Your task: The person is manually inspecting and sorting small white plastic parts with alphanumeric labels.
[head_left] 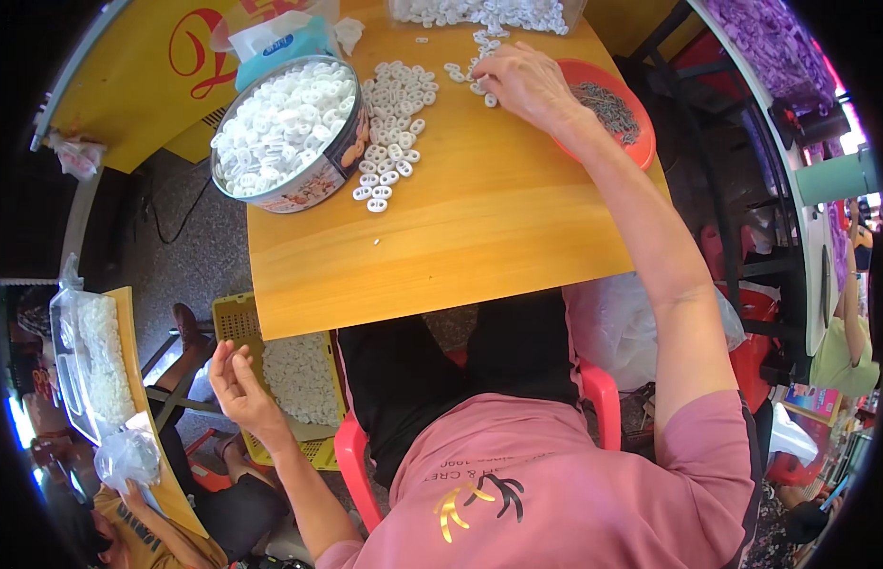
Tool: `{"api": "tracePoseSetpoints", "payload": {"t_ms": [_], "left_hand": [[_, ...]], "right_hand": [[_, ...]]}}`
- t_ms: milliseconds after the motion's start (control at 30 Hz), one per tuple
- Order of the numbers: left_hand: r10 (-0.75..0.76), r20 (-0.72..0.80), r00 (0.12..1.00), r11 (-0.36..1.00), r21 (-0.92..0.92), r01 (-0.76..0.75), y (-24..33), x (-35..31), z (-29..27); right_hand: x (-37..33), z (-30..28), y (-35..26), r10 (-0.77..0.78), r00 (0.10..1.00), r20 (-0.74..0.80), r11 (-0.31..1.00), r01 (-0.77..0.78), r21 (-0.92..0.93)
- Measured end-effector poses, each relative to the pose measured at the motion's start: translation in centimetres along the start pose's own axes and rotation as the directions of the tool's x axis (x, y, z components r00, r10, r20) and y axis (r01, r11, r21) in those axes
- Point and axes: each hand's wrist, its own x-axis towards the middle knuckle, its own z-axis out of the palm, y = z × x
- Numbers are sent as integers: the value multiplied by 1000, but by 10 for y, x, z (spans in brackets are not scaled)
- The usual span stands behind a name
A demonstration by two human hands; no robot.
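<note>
My right hand [525,83] reaches over the far part of the wooden table, its fingers stretched down onto a few loose white two-holed plastic pieces [455,68]. Right beside its wrist stands a red bowl [647,142] with many small grey metal parts [607,109] inside. My left hand [242,391] is raised off the table, left of its near edge, above a yellow crate. Its fingers are loosely bent and apart, and nothing shows in them. A larger spread of the same white oval pieces [396,123] lies in the middle left of the table.
A round tin [304,190] heaped with white pieces stands at the table's left edge, by a blue tissue pack [285,47]. At the far edge sits a clear container [489,11] of white pieces. Below left is a yellow crate [235,318]; another person's hand [133,498] touches a plastic bag.
</note>
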Motion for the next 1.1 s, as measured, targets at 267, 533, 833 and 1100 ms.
{"api": "tracePoseSetpoints", "payload": {"t_ms": [267,533,833,1100], "left_hand": [[341,260,904,924,-273,-270,82,-9,99],[372,660,653,867,-498,9,111,-19,203],[288,725,625,890,-444,104,106,-24,217],[303,686,662,907,-421,22,108,-27,220]], "right_hand": [[-18,-5,-20,-68,997,38,991,63,114],[11,-5,-3,-37,999,19,982,33,185],[22,8,10,8,976,218,998,-23,65],[4,-14,-16,-150,955,257,984,119,134]]}}
